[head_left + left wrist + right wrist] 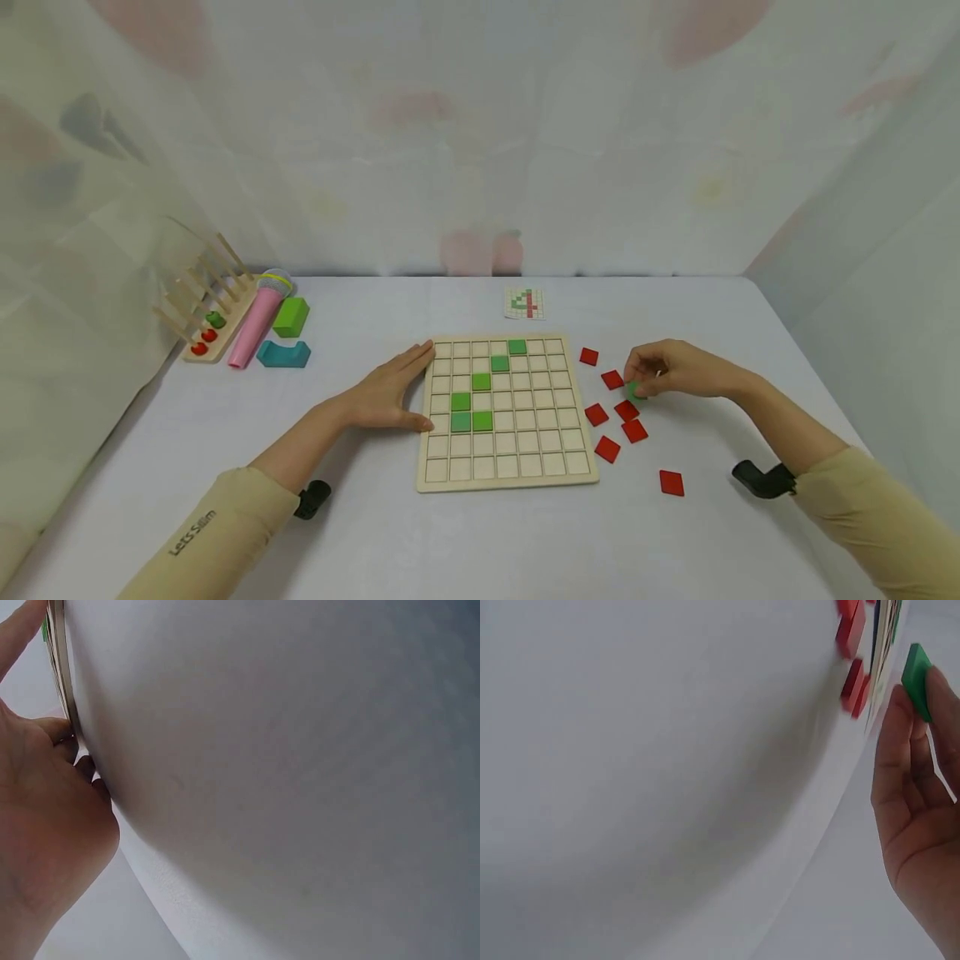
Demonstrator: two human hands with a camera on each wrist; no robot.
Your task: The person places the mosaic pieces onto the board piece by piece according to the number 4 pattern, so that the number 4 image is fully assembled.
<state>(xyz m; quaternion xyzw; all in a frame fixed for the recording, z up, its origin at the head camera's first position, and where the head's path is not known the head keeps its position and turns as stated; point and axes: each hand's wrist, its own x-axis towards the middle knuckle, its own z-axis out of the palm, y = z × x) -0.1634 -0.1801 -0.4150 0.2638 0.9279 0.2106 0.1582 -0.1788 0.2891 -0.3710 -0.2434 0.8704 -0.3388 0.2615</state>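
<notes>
A square wooden grid board (510,477) lies mid-table with several green tiles (481,382) in its cells: a diagonal run from the upper right down to the lower left, plus one beside the lowest. My left hand (386,392) rests at the board's left edge, thumb and fingers spread along it. Right of the board my right hand (678,368) pinches a green tile (916,681) between thumb and fingers, raised off the table in the right wrist view. Several red tiles (634,431) lie scattered below and left of that hand.
Behind the board lies a small pattern card (524,304) with a green and red figure. At the back left are a pegged wooden stand (238,312), a pink toy microphone (258,323), a green block (291,317) and a teal curved block (283,354). White cloth walls enclose the table.
</notes>
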